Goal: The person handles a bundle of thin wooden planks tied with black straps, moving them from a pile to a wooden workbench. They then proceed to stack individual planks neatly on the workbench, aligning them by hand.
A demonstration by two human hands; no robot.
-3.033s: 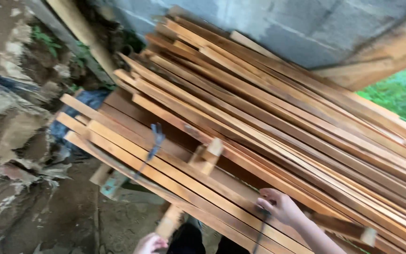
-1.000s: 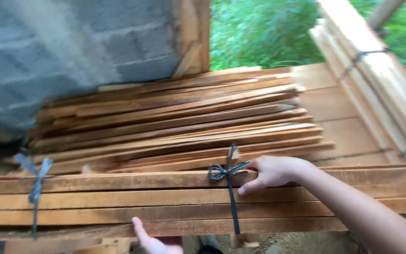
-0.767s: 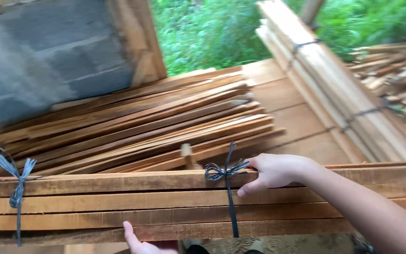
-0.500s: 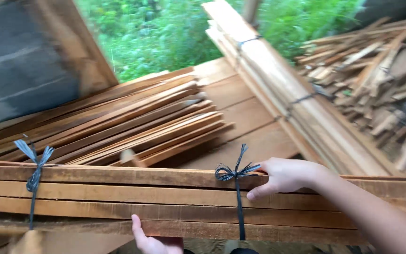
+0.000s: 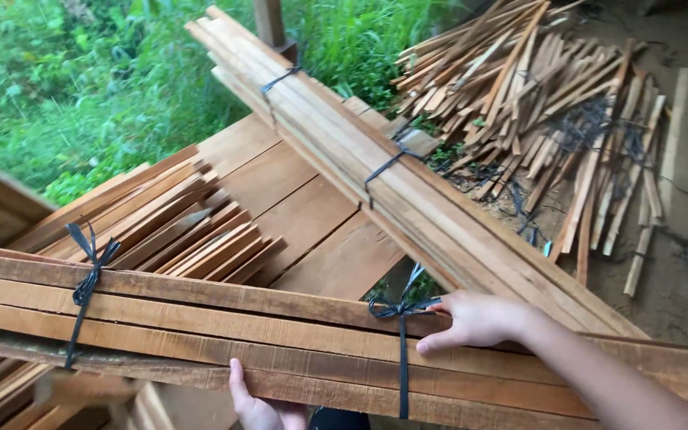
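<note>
Green grass [image 5: 81,87] fills the ten to twelve o'clock part of the view, past an open shed floor of bare dirt and broad wooden planks [image 5: 312,231]. Across the bottom, from nine to four o'clock, lies a bundle of long wooden slats [image 5: 224,334] bound with two dark straps. The right hand [image 5: 475,318] comes in from five o'clock, forearm stretched toward the middle, palm down on the bundle's upper edge. Its fingers lie nearly straight and point to nine o'clock, just beside the knotted strap [image 5: 401,314]; the hand rests flat rather than clasping. The left hand [image 5: 260,402] shows at six o'clock, one finger upright against the bundle's near face. Its palm and the other fingers are cut off by the frame, so I cannot tell how it grips. A second tied bundle [image 5: 376,167] slants from twelve to four o'clock, and loose offcuts [image 5: 551,119] lie heaped at two o'clock. Shorter slats [image 5: 169,231] lie stacked at nine o'clock.
</note>
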